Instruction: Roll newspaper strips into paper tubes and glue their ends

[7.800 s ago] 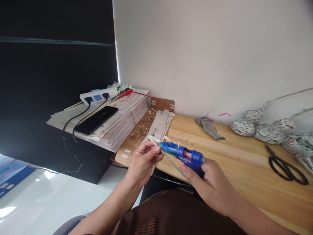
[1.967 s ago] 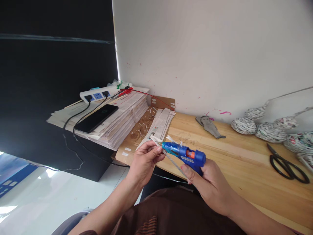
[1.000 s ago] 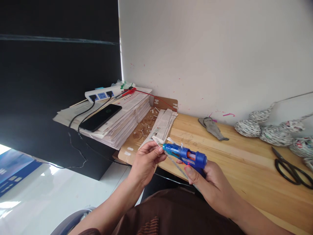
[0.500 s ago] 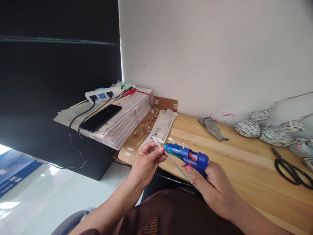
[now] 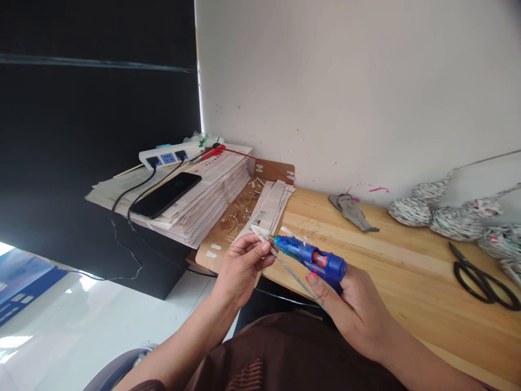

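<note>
A blue hot glue gun (image 5: 309, 255) is gripped in my right hand (image 5: 358, 309), its nozzle pointing left. My left hand (image 5: 244, 266) pinches a thin strip of rolled newspaper (image 5: 291, 271) between thumb and fingers. The glue gun's tip is right beside the strip's pinched end; whether they touch I cannot tell. From my left fingers the strip slants down to the right, passing under the gun toward my right hand. Bits of whitish stuff cling to the top of the gun. Part of its handle is hidden by my right hand.
Flat newspaper strips (image 5: 271, 206) lie on cardboard (image 5: 240, 212) strewn with scraps. Left of it, a newspaper stack (image 5: 215, 201) bears a phone (image 5: 166, 194) and a power strip (image 5: 169, 156). To the right are black scissors (image 5: 480, 282), woven paper shapes (image 5: 456, 220) and a grey cloth (image 5: 352, 212).
Hardly anything differs. The glue gun's nozzle has drawn very slightly away from my left fingertips, and the whole view has shifted a little. Both hands keep their hold.
</note>
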Demonstrator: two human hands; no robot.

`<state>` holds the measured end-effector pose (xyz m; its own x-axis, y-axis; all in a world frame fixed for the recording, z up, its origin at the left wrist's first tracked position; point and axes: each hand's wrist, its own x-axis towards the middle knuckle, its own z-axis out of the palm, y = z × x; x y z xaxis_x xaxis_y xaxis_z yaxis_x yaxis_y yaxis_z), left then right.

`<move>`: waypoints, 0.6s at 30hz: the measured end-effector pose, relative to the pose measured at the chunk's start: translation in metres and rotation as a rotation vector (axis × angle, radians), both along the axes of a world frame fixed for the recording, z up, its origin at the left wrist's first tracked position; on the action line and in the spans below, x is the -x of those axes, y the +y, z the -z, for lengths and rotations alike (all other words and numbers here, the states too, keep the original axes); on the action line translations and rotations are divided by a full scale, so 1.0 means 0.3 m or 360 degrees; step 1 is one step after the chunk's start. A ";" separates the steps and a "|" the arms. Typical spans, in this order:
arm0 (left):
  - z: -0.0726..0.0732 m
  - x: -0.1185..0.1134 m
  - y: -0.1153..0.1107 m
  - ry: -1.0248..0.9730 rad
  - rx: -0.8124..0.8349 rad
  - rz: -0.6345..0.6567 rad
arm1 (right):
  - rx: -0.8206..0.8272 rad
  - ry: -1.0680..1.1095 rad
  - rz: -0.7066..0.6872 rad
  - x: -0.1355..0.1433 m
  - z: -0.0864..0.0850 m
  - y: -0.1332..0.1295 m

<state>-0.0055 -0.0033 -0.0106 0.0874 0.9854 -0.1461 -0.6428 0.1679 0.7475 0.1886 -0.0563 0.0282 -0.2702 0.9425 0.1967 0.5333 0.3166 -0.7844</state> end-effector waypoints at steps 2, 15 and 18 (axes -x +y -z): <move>0.003 0.003 0.002 0.0009 -0.0015 -0.0002 | 0.0041 0.0064 0.0015 -0.005 0.007 0.002; 0.003 0.001 0.001 0.0045 -0.0008 -0.0006 | 0.0392 0.0581 -0.0033 -0.004 0.025 0.005; 0.003 0.002 0.004 0.0062 -0.0005 -0.0007 | 0.0414 0.0640 -0.0030 -0.007 0.030 0.008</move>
